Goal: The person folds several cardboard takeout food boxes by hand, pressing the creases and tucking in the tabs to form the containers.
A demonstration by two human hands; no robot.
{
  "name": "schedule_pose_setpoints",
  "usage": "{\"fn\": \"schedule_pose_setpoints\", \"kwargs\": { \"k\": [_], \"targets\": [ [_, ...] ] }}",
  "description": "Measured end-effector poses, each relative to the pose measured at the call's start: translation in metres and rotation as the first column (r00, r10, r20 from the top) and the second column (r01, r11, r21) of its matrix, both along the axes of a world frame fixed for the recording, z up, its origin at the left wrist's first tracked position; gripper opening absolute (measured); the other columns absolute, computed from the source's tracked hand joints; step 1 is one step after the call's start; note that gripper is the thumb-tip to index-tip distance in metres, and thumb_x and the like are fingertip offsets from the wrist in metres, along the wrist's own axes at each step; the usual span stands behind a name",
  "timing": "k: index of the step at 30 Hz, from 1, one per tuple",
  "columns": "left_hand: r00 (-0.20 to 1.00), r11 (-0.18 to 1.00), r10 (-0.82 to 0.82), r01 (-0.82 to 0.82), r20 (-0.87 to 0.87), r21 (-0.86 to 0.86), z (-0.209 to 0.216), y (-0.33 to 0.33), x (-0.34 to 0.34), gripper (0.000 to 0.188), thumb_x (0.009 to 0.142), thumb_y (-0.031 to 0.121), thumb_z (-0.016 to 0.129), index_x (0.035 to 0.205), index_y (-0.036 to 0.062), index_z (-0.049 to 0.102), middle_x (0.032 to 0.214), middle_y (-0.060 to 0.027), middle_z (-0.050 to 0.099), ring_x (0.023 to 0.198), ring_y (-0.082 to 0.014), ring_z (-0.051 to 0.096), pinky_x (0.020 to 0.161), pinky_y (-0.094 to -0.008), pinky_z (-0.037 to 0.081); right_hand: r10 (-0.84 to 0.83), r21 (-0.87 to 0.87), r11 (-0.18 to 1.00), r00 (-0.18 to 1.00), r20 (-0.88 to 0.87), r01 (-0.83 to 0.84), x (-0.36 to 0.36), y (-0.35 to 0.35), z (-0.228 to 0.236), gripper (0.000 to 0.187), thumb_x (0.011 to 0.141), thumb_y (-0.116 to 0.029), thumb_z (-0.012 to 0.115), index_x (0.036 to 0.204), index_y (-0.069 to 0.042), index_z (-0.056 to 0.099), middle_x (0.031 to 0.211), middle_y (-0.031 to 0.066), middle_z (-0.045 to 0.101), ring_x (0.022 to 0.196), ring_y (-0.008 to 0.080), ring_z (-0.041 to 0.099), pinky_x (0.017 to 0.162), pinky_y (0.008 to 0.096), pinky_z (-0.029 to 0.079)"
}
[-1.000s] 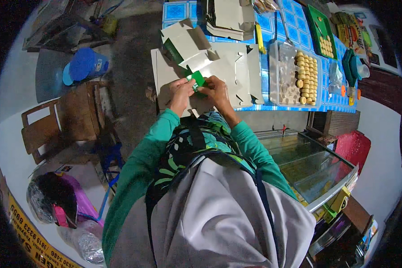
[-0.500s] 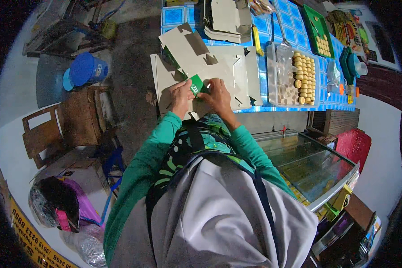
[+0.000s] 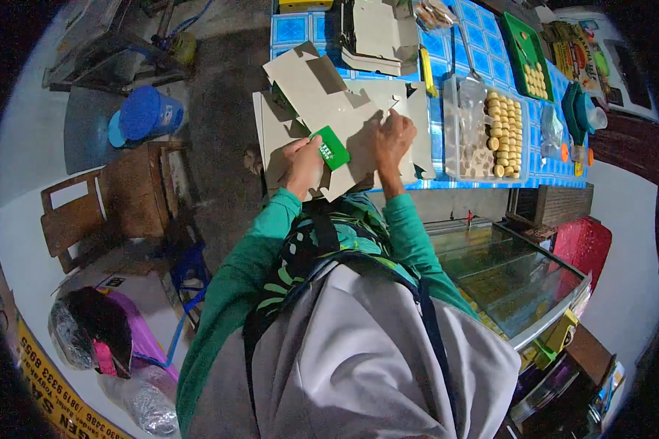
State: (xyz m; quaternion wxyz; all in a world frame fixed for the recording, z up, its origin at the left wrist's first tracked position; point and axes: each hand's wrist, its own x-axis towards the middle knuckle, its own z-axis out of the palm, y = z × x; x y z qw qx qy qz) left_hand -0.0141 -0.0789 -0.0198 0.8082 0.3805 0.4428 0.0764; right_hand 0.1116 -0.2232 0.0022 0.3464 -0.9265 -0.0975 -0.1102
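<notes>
A partly folded cardboard box (image 3: 329, 88), pale inside and green outside, lies on the table in front of me. My left hand (image 3: 304, 164) is closed on its near left part, gripping a folded-over green flap (image 3: 332, 148) with white print between thumb and fingers. To the right, my right hand (image 3: 394, 143) rests over the pale board with its fingers curled together, close to a small slotted tab (image 3: 393, 100). Its fingertips point down and away, so I cannot make out what is between them. More flat board (image 3: 419, 132) shows under and beside this hand.
Stacked pale boxes (image 3: 377, 62) stand behind. On the right are a clear plastic tub (image 3: 454, 172) with rows of small round pastries (image 3: 507, 132), a green tray (image 3: 516, 36) and a yellow cutter-like tool (image 3: 427, 73). A glass case (image 3: 505, 271) stands near my right arm.
My right hand has let go of the green flap and moved right over the board. The left hand still grips the flap, which now shows more of its green side. The view has shifted slightly.
</notes>
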Motion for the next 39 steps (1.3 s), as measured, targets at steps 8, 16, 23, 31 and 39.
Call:
{"fn": "schedule_pose_setpoints", "kwargs": {
  "k": [8, 16, 23, 31, 39],
  "targets": [
    [0.966, 0.963, -0.147, 0.189, 0.211, -0.194, 0.003, 0.008, 0.000, 0.017, 0.079, 0.006, 0.070, 0.078, 0.0035, 0.053, 0.087, -0.0111, 0.063, 0.077, -0.0243, 0.067, 0.069, -0.0399, 0.057, 0.133, -0.306, 0.923, 0.939, -0.319, -0.234, 0.016, -0.008, 0.015, 0.041, 0.063, -0.019, 0.072, 0.102, -0.009, 0.064, 0.091, 0.0135, 0.061, 0.088, 0.0344, 0.058, 0.070, 0.0447, 0.048],
    [0.984, 0.986, -0.166, 0.166, 0.064, 0.005, -0.007, -0.003, -0.003, 0.019, 0.076, 0.016, 0.074, 0.081, 0.0031, 0.062, 0.072, 0.0014, 0.054, 0.056, -0.0089, 0.047, 0.052, -0.0243, 0.043, 0.387, -0.360, 0.821, 0.895, -0.222, -0.444, -0.039, 0.016, 0.028, 0.063, 0.069, -0.018, 0.062, 0.121, 0.013, 0.041, 0.093, 0.0213, 0.057, 0.079, 0.0396, 0.059, 0.064, 0.0471, 0.051],
    [0.996, 0.998, -0.042, 0.046, 0.076, -0.047, 0.000, -0.016, 0.004, 0.018, 0.077, 0.018, 0.073, 0.082, 0.0048, 0.061, 0.068, 0.0028, 0.053, 0.057, -0.0083, 0.048, 0.051, -0.0259, 0.040, 0.396, -0.479, 0.707, 0.852, -0.342, -0.521, -0.028, 0.017, 0.029, 0.074, 0.068, -0.017, 0.061, 0.128, 0.015, 0.031, 0.087, 0.0226, 0.059, 0.070, 0.0381, 0.062, 0.059, 0.0466, 0.050],
    [0.990, 0.999, -0.012, 0.006, 0.139, 0.044, 0.000, -0.019, 0.003, 0.020, 0.082, 0.016, 0.067, 0.093, -0.0010, 0.061, 0.077, -0.0029, 0.057, 0.067, -0.0119, 0.053, 0.059, -0.0296, 0.043, 0.283, -0.519, 0.717, 0.875, -0.393, -0.464, -0.068, -0.026, 0.033, 0.073, 0.073, -0.022, 0.063, 0.128, 0.015, 0.032, 0.082, 0.0227, 0.061, 0.066, 0.0364, 0.063, 0.055, 0.0462, 0.048],
    [0.989, 0.991, 0.116, -0.109, 0.091, -0.070, -0.023, -0.018, 0.010, 0.030, 0.079, 0.008, 0.070, 0.068, 0.0115, 0.043, 0.064, 0.0020, 0.043, 0.051, -0.0100, 0.039, 0.045, -0.0266, 0.031, 0.638, -0.047, 0.749, 0.739, -0.218, -0.661, -0.099, -0.029, 0.107, 0.053, 0.064, -0.008, 0.069, 0.116, -0.011, 0.057, 0.090, 0.0124, 0.051, 0.077, 0.0301, 0.054, 0.059, 0.0414, 0.046]
  ]
}}
